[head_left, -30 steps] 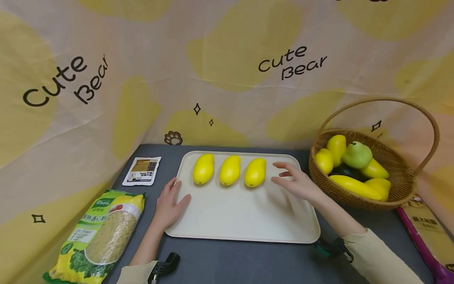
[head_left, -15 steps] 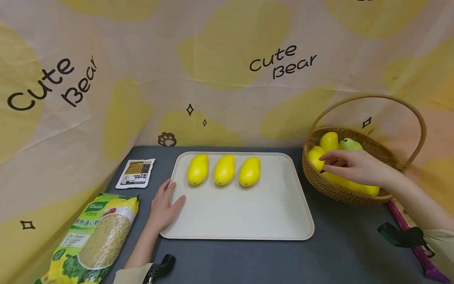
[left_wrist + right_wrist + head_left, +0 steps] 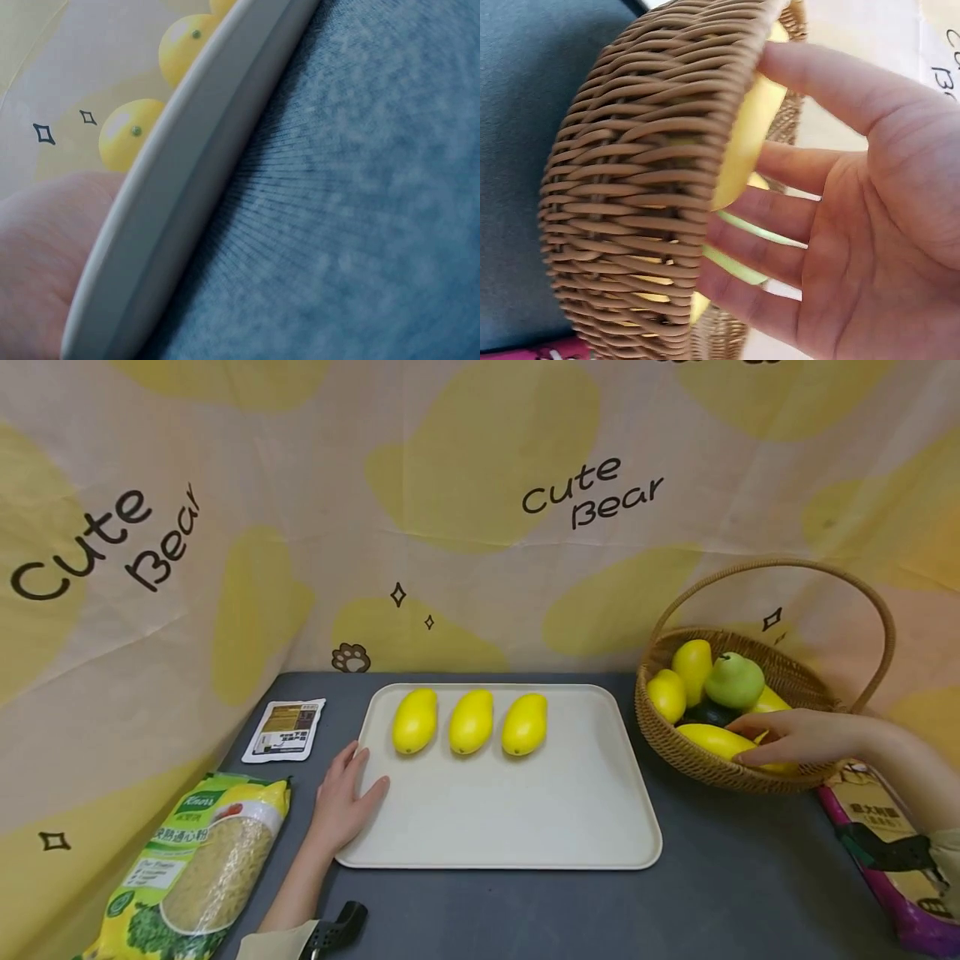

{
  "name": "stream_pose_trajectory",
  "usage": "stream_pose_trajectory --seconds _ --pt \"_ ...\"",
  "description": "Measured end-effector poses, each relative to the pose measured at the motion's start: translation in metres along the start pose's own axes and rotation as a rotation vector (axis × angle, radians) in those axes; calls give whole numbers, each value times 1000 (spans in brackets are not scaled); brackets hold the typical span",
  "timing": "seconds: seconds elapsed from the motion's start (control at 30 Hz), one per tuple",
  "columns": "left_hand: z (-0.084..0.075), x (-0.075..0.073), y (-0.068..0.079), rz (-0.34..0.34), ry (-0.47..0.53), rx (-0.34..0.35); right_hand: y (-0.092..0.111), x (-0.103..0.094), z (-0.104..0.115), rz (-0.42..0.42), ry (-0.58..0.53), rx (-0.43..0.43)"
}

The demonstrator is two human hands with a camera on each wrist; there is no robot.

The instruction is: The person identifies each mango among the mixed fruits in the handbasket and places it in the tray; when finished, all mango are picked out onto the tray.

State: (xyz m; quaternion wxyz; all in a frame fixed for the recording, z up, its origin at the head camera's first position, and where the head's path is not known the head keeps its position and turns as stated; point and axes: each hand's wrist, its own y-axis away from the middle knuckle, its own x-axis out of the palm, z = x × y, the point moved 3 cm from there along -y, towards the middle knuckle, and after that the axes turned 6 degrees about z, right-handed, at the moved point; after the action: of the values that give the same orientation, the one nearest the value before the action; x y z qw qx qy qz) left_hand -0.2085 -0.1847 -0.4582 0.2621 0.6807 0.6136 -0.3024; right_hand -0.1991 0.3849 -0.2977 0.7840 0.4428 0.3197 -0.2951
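Observation:
Three yellow mangoes, the left one (image 3: 415, 722), the middle one (image 3: 472, 722) and the right one (image 3: 525, 725), lie in a row on the white tray (image 3: 495, 818). My left hand (image 3: 341, 806) rests on the tray's left rim, thumb over the inside. My right hand (image 3: 806, 735) reaches over the wicker basket (image 3: 671, 747), thumb and fingers spread at yellow fruit inside. A long yellow fruit (image 3: 708, 739) lies beneath its fingertips. In the right wrist view, the thumb lies at the rim beside a yellow fruit (image 3: 746, 142), with the fingers partly hidden beyond the weave.
A green pear (image 3: 735, 681), a dark fruit (image 3: 708, 716) and other yellow fruit fill the basket, under its tall arched handle (image 3: 795, 562). A Knorr pasta bag (image 3: 202, 860) and a small white packet (image 3: 285, 732) lie left of the tray. A purple-edged bag (image 3: 885, 827) lies at right.
My right hand has moved right from beside the rightmost mango and lowered into the basket. The left hand stays on the tray rim. The head view has shifted slightly.

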Motion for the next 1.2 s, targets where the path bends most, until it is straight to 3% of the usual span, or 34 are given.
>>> stream_pose_trajectory --seconds 0.13,0.3,0.67,1.07,1.2 --pt "0 0 1 -5 0 4 0 3 -4 -32 4 -6" --pt "-1 0 2 -3 5 -3 1 3 -6 -141 0 3" --pt "1 1 1 -5 6 -6 -4 6 -8 -336 -137 45" --pt "0 -1 2 -22 8 33 -5 -4 -21 -391 -440 -38" --pt "0 -1 2 -26 6 34 -7 -5 -15 -389 -404 -23"
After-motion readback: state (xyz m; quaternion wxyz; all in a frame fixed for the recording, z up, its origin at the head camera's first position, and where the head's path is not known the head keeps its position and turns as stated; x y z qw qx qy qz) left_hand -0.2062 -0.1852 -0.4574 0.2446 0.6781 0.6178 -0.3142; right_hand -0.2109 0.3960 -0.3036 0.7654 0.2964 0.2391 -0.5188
